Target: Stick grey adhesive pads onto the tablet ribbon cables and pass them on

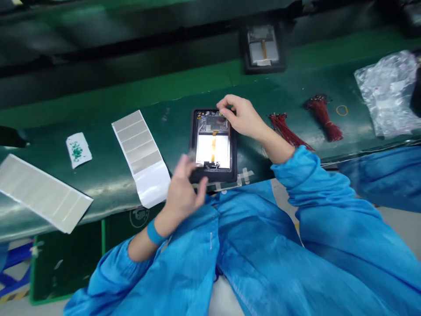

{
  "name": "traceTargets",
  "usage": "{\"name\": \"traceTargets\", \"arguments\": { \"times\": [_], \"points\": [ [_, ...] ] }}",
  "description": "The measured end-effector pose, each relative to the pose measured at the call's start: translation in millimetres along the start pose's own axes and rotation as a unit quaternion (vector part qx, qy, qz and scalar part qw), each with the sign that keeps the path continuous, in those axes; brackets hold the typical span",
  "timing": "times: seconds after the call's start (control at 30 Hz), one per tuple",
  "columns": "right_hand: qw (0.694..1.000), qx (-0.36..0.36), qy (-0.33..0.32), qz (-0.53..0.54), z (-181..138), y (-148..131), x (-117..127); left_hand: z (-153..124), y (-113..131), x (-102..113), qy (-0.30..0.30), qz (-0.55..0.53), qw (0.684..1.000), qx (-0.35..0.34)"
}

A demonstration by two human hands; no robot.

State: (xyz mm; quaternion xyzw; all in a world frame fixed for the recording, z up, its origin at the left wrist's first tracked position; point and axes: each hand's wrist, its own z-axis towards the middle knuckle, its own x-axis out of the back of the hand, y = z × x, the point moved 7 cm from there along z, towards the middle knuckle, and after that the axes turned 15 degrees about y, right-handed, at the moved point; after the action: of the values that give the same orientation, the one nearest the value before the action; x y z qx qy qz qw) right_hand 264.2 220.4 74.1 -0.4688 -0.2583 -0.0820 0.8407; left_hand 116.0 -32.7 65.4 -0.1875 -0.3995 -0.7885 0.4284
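An opened tablet-like device (222, 151) sits in a black tray (213, 176) in front of me, its circuit board (210, 123) at the far end and an orange ribbon cable (213, 147) over the bright silver area. My right hand (241, 115) is over the board's upper right corner, thumb and forefinger pinched. What the pinch holds is too small to make out. A thin dark red strand runs along the device's right side, below those fingers. By the tray's lower left corner, my left hand (184, 193) has its thumb apart from its fingers; the fingertips are blurred.
Two sheets of grey labels (136, 142) (44, 191) and a white card with green bits (79, 150) lie left. Right are red wire bundles (289, 131) (324, 118), a rubber band (342, 110) and clear plastic bags (388, 94). Another device (263, 48) is farther back.
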Motion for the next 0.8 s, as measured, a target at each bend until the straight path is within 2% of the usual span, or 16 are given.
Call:
{"name": "traceTargets", "arguments": {
  "times": [0.07,0.13,0.23,0.33,0.4,0.6,0.73,0.8],
  "points": [
    [1.000,-0.005,-0.018,0.006,-26.9,-23.0,6.5,1.6,-25.3,-2.9,0.049,0.020,0.997,0.062],
    [0.999,-0.013,-0.043,0.014,-60.1,-43.8,13.2,-4.2,-38.6,-12.4,0.036,-0.003,0.993,0.115],
    [0.998,-0.008,-0.057,0.032,-103.2,-67.0,18.9,-16.1,-27.3,-20.4,0.023,-0.075,0.987,0.140],
    [0.997,-0.005,-0.066,0.035,-128.6,-78.7,16.3,-15.9,-8.4,-16.9,0.062,-0.136,0.978,0.143],
    [0.996,0.000,-0.083,0.030,-137.0,-83.1,12.3,-9.1,-1.3,-16.4,0.082,-0.181,0.969,0.146],
    [0.991,-0.006,-0.120,0.054,-142.7,-90.1,6.1,11.0,5.4,-29.9,0.078,-0.295,0.935,0.179],
    [0.990,-0.049,-0.092,0.092,-138.7,-80.7,18.4,13.0,8.5,-44.4,0.057,-0.302,0.924,0.228],
    [0.992,-0.061,-0.078,0.079,-133.7,-68.3,31.8,12.8,13.5,-49.2,0.055,-0.293,0.930,0.216]
  ]
}}
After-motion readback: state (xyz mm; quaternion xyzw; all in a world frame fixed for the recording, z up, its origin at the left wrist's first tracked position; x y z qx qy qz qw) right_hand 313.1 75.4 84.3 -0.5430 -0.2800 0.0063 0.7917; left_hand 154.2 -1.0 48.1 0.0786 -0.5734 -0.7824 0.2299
